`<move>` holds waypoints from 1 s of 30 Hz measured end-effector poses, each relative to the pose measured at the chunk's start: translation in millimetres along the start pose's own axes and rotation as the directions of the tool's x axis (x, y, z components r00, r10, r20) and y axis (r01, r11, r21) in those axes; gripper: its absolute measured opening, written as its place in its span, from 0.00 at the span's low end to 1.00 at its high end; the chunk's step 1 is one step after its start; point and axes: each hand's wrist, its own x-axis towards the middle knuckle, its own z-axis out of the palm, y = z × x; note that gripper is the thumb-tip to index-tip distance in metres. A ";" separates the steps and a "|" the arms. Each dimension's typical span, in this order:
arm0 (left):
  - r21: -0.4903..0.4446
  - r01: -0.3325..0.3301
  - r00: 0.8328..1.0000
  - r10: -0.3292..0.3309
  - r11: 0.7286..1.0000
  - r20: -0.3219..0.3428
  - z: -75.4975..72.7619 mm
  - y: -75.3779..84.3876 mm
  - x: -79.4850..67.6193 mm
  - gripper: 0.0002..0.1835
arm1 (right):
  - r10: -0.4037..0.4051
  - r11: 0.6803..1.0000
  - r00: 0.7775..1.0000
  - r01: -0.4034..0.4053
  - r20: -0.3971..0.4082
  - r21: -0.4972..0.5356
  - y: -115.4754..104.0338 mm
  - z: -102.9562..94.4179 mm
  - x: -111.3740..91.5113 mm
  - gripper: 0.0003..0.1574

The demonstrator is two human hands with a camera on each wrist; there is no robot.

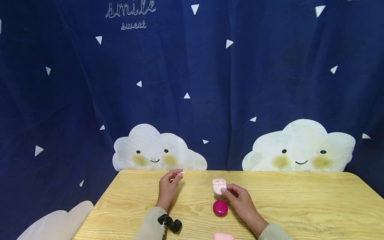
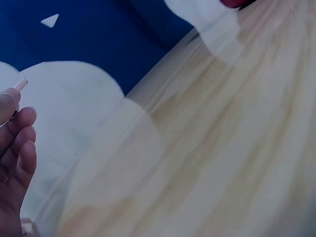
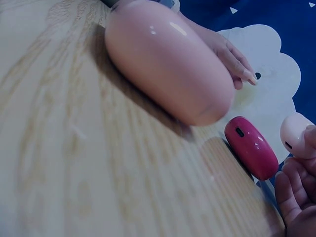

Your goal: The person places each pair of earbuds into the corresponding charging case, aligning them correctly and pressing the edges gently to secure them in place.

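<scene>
In the head view my left hand (image 1: 168,188) pinches a small pale earbud (image 1: 182,172) between thumb and fingertips. The earbud's stem (image 2: 21,84) sticks up past the thumb in the left wrist view; its other end is hidden by the fingers. My right hand (image 1: 242,204) grips a pale pink earbud case (image 1: 219,188), thumb on its front. Its lid looks raised, though what lies inside is too small to tell. Just below that case, a round magenta case (image 1: 220,208) rests shut on the table.
Nearest me on the wooden table (image 1: 300,203) lies another pink case (image 3: 168,64), cut off at the head view's bottom edge. A black wrist camera (image 1: 170,223) is strapped to the left sleeve. Behind the table hangs a dark blue curtain (image 1: 210,116) with clouds.
</scene>
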 end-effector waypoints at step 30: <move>-0.031 -0.012 0.991 0.016 0.999 0.136 46.5 57.9 -19.0 0.07 | -0.038 0.999 0.998 0.039 -0.052 0.016 19.7 2.2 9.5 0.13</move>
